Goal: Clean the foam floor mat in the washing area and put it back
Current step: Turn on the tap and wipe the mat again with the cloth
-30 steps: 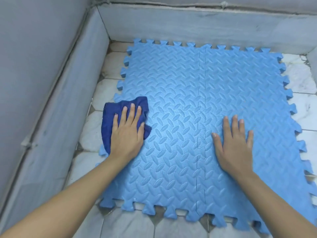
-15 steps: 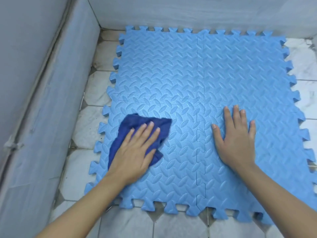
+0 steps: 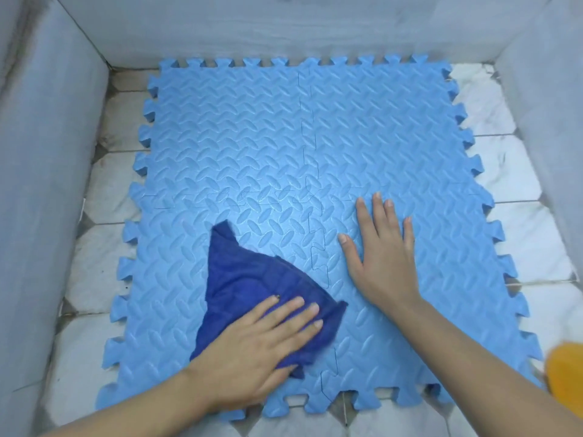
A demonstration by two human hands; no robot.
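A light blue foam floor mat (image 3: 284, 146) of interlocking tiles with a leaf-pattern surface lies flat on the tiled floor. My left hand (image 3: 255, 348) presses flat on a dark blue cloth (image 3: 243, 279) near the mat's front middle. The cloth spreads out ahead of the fingers toward the mat's centre. To the right of the cloth, my right hand (image 3: 381, 257) rests palm down on the mat, fingers spread, holding nothing.
Low grey walls enclose the washing area on the left (image 3: 47, 184), back (image 3: 284, 29) and right (image 3: 552, 121). White marble floor tiles (image 3: 511, 190) show around the mat. A blurred orange object (image 3: 564, 373) sits at the right edge near the mat's front corner.
My left hand has slid the cloth from the mat's left edge rightward and toward me, to the front middle. The right hand has stayed flat in place. The view has shifted.
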